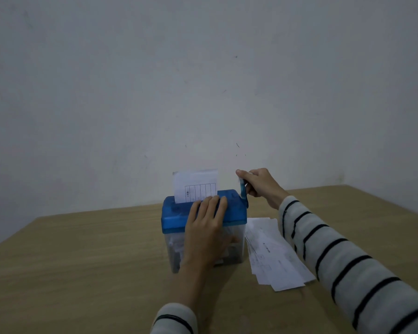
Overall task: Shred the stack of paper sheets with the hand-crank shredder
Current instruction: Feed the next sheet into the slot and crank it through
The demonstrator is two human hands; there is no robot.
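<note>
1. Paper sheets (273, 254) lie in a loose, fanned stack flat on the wooden table (82, 256), just right of the shredder (204, 227) and touching or nearly touching its base; the right forearm crosses above their far edge.
2. One more sheet (195, 185) stands upright in the slot on top of the shredder, its printed grid facing the camera and its lower edge hidden inside the lid.
3. Table: a light wood-grain surface that fills the lower part of the view, its far edge meeting a plain, pale wall (203, 80) marked with a few small dark scuffs. The room is dim.
4. Shredder: a blue lid (176, 218) on a clear bin (176, 251), standing near the table's far edge; pale shreds show through the bin wall, partly hidden by the left wrist.
5. Left hand (206, 222) rests flat on the lid, fingers straight and close together, fingertips just in front of the standing sheet.
6. Right hand (258, 183) curls its fingers and thumb around the blue crank handle (243, 191) at the shredder's right end; the crank stands roughly upright.
7. Both arms wear striped sleeves (343, 256), pale with dark bands.
</note>
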